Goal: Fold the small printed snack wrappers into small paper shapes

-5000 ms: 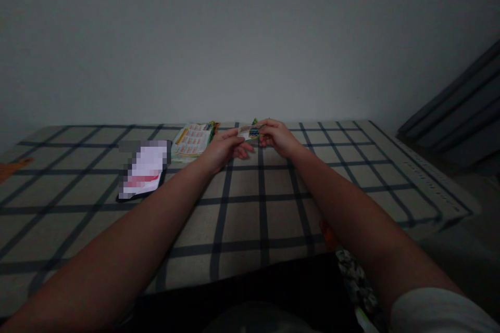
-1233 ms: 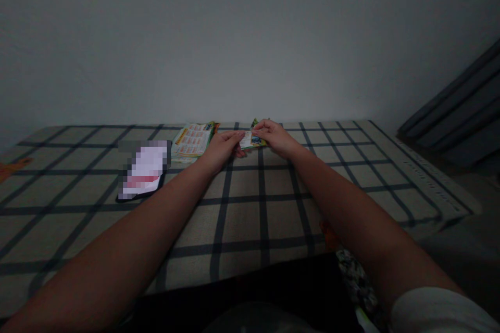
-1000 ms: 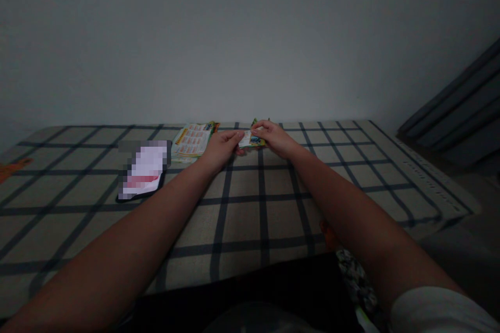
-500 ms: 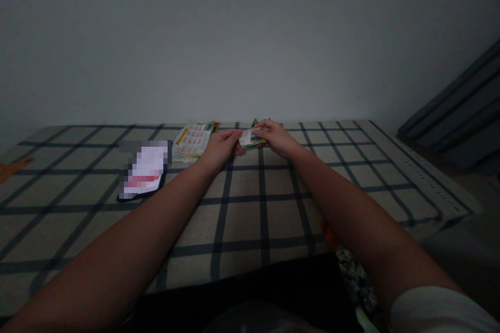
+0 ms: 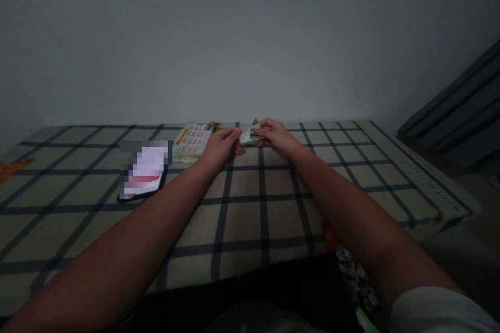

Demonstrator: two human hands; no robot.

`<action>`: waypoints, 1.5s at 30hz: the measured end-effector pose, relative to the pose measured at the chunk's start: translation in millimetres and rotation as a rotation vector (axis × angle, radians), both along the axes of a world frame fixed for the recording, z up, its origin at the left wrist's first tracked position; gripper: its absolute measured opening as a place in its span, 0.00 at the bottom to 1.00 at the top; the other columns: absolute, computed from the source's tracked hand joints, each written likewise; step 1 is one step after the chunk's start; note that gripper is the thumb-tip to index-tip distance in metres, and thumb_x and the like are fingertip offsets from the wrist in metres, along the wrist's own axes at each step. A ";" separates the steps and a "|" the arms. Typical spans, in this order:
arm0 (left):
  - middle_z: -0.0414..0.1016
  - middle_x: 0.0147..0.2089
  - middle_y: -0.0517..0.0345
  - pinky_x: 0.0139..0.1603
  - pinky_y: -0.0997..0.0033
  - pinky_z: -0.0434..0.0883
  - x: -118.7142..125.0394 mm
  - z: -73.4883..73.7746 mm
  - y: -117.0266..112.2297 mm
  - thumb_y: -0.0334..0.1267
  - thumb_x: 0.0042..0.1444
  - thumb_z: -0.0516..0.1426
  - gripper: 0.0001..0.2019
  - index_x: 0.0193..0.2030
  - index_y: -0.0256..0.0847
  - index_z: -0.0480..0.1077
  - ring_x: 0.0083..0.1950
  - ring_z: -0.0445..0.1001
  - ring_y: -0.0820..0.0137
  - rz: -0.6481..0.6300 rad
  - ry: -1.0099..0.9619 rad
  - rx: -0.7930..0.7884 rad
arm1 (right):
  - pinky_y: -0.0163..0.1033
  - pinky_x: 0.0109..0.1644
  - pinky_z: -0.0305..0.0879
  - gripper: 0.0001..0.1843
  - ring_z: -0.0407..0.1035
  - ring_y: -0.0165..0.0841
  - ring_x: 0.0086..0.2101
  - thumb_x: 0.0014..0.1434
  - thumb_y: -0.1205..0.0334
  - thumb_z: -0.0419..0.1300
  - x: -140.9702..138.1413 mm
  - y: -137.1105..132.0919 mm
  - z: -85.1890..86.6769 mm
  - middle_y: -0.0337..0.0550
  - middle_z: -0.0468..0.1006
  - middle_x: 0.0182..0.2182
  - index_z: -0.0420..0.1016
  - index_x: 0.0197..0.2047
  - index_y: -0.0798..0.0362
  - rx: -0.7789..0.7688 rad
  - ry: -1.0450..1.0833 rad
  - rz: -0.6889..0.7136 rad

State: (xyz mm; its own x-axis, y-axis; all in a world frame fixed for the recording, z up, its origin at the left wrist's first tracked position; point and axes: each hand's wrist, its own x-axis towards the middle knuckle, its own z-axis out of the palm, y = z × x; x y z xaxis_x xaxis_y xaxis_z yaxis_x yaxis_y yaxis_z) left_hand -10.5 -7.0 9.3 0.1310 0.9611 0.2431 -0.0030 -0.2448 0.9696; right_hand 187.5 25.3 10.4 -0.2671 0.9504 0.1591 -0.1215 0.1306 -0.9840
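Note:
Between my two hands is a small printed paper [image 5: 247, 136], white with green and coloured patches. My left hand [image 5: 222, 146] pinches its left edge between thumb and fingers. On the opposite edge, my right hand [image 5: 276, 137] grips it with the thumb on top. Beside my left hand lies a stack of printed sheets [image 5: 192, 141] with rows of small red-and-white boxes and a yellow strip. A bit of something green [image 5: 255, 121] pokes up behind the paper; what it belongs to is hidden.
A phone [image 5: 145, 169] with a lit, blurred-out screen lies left of my left forearm. Checked cloth [image 5: 242, 218] covers the table, which meets a plain wall [image 5: 250, 41]. Orange shapes show at the far left [image 5: 15, 168] and under my right forearm.
The paper in my hands has tilted slightly, and my right fingers have shifted a little on it. The phone and the stack of sheets stay where they were.

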 end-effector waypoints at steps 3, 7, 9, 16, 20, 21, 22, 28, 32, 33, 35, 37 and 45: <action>0.73 0.22 0.59 0.26 0.73 0.68 -2.9 -2.7 3.5 0.55 0.56 0.64 0.19 0.38 0.38 0.80 0.22 0.70 0.72 0.049 0.067 0.054 | 0.29 0.28 0.69 0.15 0.73 0.29 0.33 0.55 0.61 0.71 -1.4 -2.5 0.5 0.38 0.76 0.34 0.72 0.43 0.50 0.033 -0.017 -0.002; 0.73 0.22 0.59 0.24 0.72 0.66 -6.0 -6.5 8.9 0.55 0.56 0.63 0.20 0.38 0.38 0.80 0.22 0.69 0.71 0.101 0.114 0.064 | 0.30 0.30 0.69 0.22 0.71 0.28 0.33 0.52 0.61 0.71 -2.6 -3.4 -0.4 0.36 0.73 0.37 0.72 0.49 0.47 0.124 -0.068 -0.055; 0.73 0.22 0.59 0.24 0.73 0.65 -6.2 -6.8 9.6 0.54 0.56 0.63 0.19 0.37 0.37 0.80 0.22 0.69 0.72 0.105 0.118 0.050 | 0.32 0.33 0.69 0.22 0.69 0.28 0.34 0.52 0.61 0.71 -2.3 -3.4 -0.4 0.37 0.73 0.41 0.71 0.49 0.46 0.188 -0.108 -0.097; 0.75 0.23 0.59 0.29 0.73 0.72 -0.9 -1.8 3.1 0.49 0.56 0.63 0.17 0.40 0.35 0.80 0.24 0.72 0.72 0.057 0.048 -0.056 | 0.50 0.65 0.61 0.17 0.65 0.41 0.57 0.49 0.56 0.76 -2.4 -9.9 1.8 0.46 0.70 0.51 0.75 0.37 0.49 0.576 -0.446 -0.114; 0.75 0.24 0.60 0.32 0.71 0.75 3.6 1.1 -2.3 0.46 0.56 0.65 0.14 0.39 0.36 0.80 0.25 0.74 0.72 0.005 0.010 -0.090 | 0.52 0.69 0.55 0.20 0.62 0.43 0.61 0.47 0.53 0.77 -3.0 -11.1 -1.6 0.49 0.67 0.56 0.74 0.36 0.51 0.606 -0.545 -0.009; 0.75 0.25 0.60 0.32 0.72 0.75 4.4 1.5 -3.2 0.45 0.55 0.65 0.14 0.40 0.36 0.80 0.25 0.74 0.72 -0.009 -0.001 -0.097 | 0.51 0.69 0.55 0.20 0.62 0.43 0.61 0.47 0.53 0.77 -2.8 -10.8 -2.4 0.50 0.67 0.56 0.73 0.36 0.51 0.602 -0.561 0.006; 0.76 0.26 0.60 0.32 0.72 0.75 5.0 1.7 -3.8 0.44 0.55 0.66 0.14 0.42 0.36 0.80 0.26 0.74 0.73 -0.024 -0.014 -0.108 | 0.51 0.69 0.55 0.20 0.62 0.43 0.61 0.48 0.53 0.76 -2.5 -10.4 -2.9 0.50 0.67 0.55 0.73 0.36 0.51 0.597 -0.573 0.016; 0.79 0.28 0.55 0.31 0.74 0.76 4.4 0.7 -2.1 0.42 0.57 0.66 0.14 0.46 0.34 0.80 0.26 0.76 0.73 -0.040 -0.060 -0.143 | 0.50 0.69 0.56 0.14 0.64 0.42 0.60 0.54 0.55 0.72 -0.5 -9.9 -2.1 0.50 0.69 0.54 0.74 0.36 0.52 0.604 -0.587 0.012; 0.78 0.26 0.57 0.29 0.76 0.75 3.8 0.3 -0.6 0.40 0.59 0.65 0.13 0.47 0.33 0.79 0.24 0.76 0.74 -0.050 -0.063 -0.139 | 0.51 0.69 0.57 0.11 0.65 0.42 0.59 0.58 0.54 0.69 -0.8 -10.0 -2.2 0.50 0.71 0.53 0.76 0.36 0.51 0.645 -0.585 0.005; 0.78 0.25 0.57 0.28 0.76 0.75 4.0 0.5 -0.6 0.39 0.59 0.65 0.13 0.47 0.34 0.79 0.23 0.75 0.74 -0.051 -0.069 -0.142 | 0.51 0.68 0.58 0.10 0.66 0.41 0.59 0.59 0.54 0.68 -0.8 -9.7 -2.4 0.50 0.71 0.53 0.76 0.36 0.52 0.652 -0.587 0.003; 0.77 0.25 0.59 0.27 0.77 0.74 4.7 1.4 -1.0 0.39 0.58 0.65 0.12 0.45 0.34 0.79 0.22 0.75 0.74 -0.050 -0.080 -0.144 | 0.51 0.68 0.59 0.09 0.67 0.40 0.58 0.61 0.55 0.67 -0.6 -8.9 -2.7 0.50 0.72 0.52 0.78 0.37 0.52 0.661 -0.595 -0.005; 0.77 0.25 0.59 0.27 0.77 0.74 5.1 2.4 -1.8 0.39 0.58 0.65 0.11 0.44 0.35 0.79 0.22 0.74 0.75 -0.046 -0.079 -0.139 | 0.50 0.67 0.60 0.09 0.68 0.40 0.58 0.62 0.55 0.66 0.0 -7.8 -2.9 0.49 0.73 0.52 0.79 0.37 0.52 0.669 -0.600 -0.016; 0.79 0.28 0.58 0.27 0.76 0.74 4.5 2.6 -2.6 0.42 0.56 0.66 0.14 0.46 0.36 0.79 0.24 0.76 0.74 -0.072 -0.078 -0.130 | 0.51 0.66 0.63 0.11 0.69 0.40 0.55 0.66 0.55 0.62 3.6 -0.3 -5.9 0.50 0.75 0.53 0.80 0.36 0.51 0.708 -0.545 -0.076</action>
